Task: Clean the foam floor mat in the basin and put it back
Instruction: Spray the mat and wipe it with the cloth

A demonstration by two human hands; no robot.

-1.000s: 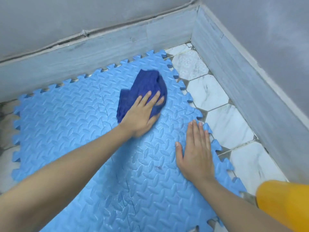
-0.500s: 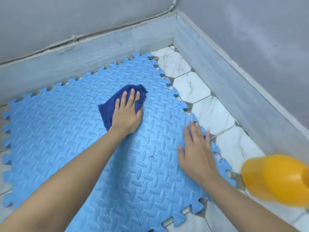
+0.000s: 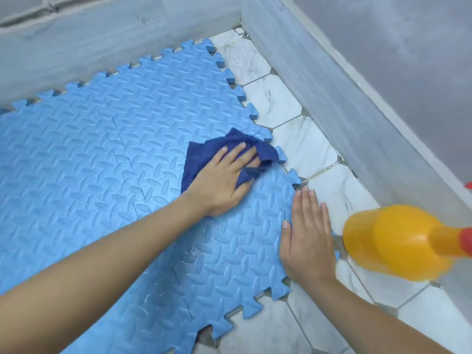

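Note:
A light blue foam floor mat [image 3: 107,139] of interlocking tiles with a raised leaf pattern lies flat on the tiled floor in a corner. My left hand [image 3: 224,177] presses a crumpled dark blue cloth [image 3: 201,157] onto the mat near its right edge, fingers spread over the cloth. My right hand [image 3: 306,236] lies flat, fingers together, on the mat's right edge, partly over the floor tiles. No basin is in view.
White marble-look hexagon floor tiles [image 3: 275,98] run along the mat's right side. Grey skirting boards [image 3: 357,111] and grey walls meet in a corner at the top. An orange bottle with a red neck [image 3: 398,241] lies on the tiles beside my right hand.
My left hand has slid the blue cloth from the mat's middle to its right edge. The right hand stays flat at that edge. The view has shifted.

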